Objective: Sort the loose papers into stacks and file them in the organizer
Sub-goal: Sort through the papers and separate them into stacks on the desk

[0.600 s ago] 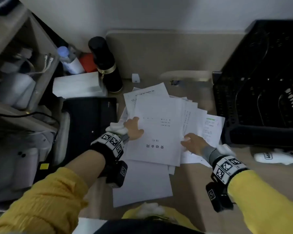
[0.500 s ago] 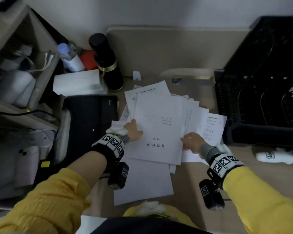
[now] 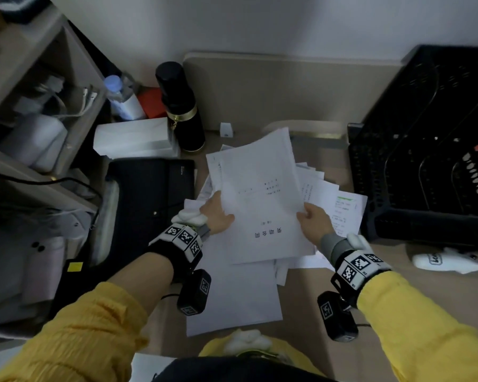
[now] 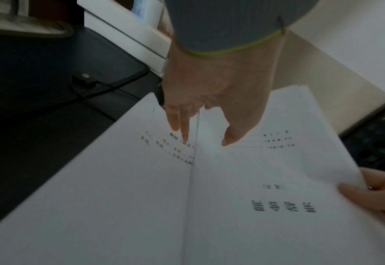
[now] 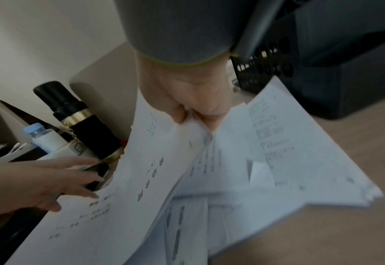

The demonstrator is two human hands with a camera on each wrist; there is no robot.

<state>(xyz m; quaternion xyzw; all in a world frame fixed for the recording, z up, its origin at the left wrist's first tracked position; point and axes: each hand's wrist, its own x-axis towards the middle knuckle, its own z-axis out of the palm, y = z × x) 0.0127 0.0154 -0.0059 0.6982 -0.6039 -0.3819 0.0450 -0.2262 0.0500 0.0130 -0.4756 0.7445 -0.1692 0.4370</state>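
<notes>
A white printed document [image 3: 262,199] is held up over the loose paper pile [image 3: 340,205] in the middle of the desk. My left hand [image 3: 218,213] pinches its left edge, thumb on top and fingers [image 4: 182,125] reaching beneath. At the opposite edge my right hand [image 3: 309,216] pinches the same document [image 5: 141,170] between thumb and fingers. Under it more printed sheets [image 5: 288,152] fan out to the right. A blank sheet [image 3: 232,299] lies nearer to me. The black mesh organizer [image 3: 425,161] stands at the right, close to the pile.
A black flask [image 3: 181,111], a water bottle [image 3: 120,99] and a white box [image 3: 134,139] stand at the back left. A black case [image 3: 146,199] lies left of the papers, beside a shelf unit [image 3: 25,106]. A small white object [image 3: 447,261] lies before the organizer.
The top document has come up off the pile toward me, held at both side edges. Both hands have risen slightly with it.
</notes>
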